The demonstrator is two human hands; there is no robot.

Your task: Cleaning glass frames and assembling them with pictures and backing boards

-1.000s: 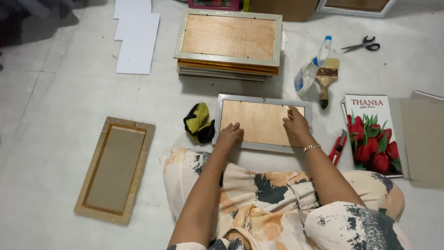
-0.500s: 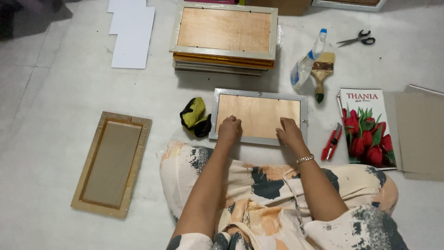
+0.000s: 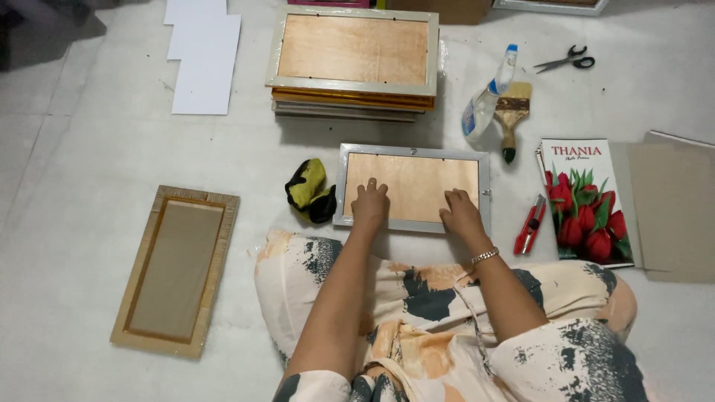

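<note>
A silver picture frame (image 3: 413, 152) lies face down on the white floor, its wooden backing board (image 3: 417, 182) showing. My left hand (image 3: 370, 204) presses flat on the board's near left part. My right hand (image 3: 460, 214), with a bracelet on the wrist, rests on the board's near right part, fingers spread. Neither hand holds anything. My knees in patterned cloth are just below the frame.
A stack of frames (image 3: 354, 63) lies beyond. A yellow-black cloth (image 3: 309, 191) sits left of the frame, a gold frame (image 3: 175, 268) further left. To the right are a red cutter (image 3: 529, 225), a tulip picture (image 3: 585, 201), a spray bottle (image 3: 488, 100), a brush (image 3: 512, 115), scissors (image 3: 564, 59), cardboard (image 3: 678, 205). White sheets (image 3: 201, 56) lie at top left.
My right hand slid from the frame's far right corner down to the near right part of the board. My left hand stayed near the lower left edge.
</note>
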